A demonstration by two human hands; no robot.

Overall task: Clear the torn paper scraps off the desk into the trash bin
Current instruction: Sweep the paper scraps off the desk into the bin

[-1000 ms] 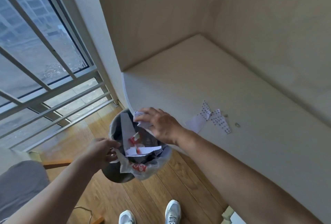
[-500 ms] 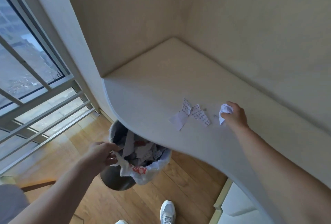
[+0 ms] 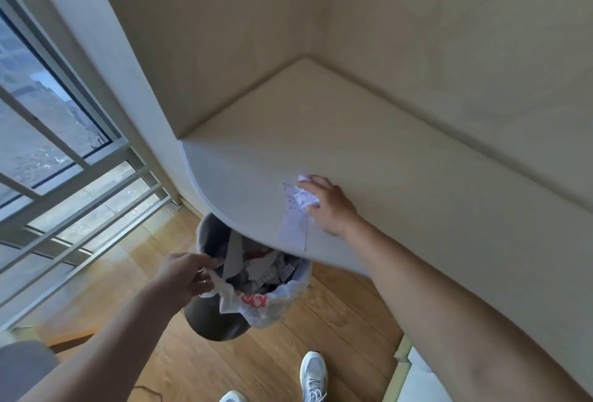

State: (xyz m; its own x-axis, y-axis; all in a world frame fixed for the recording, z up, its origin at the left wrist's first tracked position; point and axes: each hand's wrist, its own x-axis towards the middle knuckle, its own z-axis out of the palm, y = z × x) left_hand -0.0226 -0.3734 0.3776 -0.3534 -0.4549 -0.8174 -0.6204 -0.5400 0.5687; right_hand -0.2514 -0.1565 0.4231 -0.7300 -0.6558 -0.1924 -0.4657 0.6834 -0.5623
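The bench (image 3: pixel 417 160) top is bare behind and beside the right hand (image 3: pixel 330 205). The bench edge overhangs the bin (image 3: pixel 215 321) mouth; walls (image 3: pixel 288 32) close two sides.

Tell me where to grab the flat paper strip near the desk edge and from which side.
Take the flat paper strip at its near end, which lies by the desk edge above the trash bin. Come from the edge side: it lies flat, so sliding it slightly over the edge probably allows a pinch from below and above.
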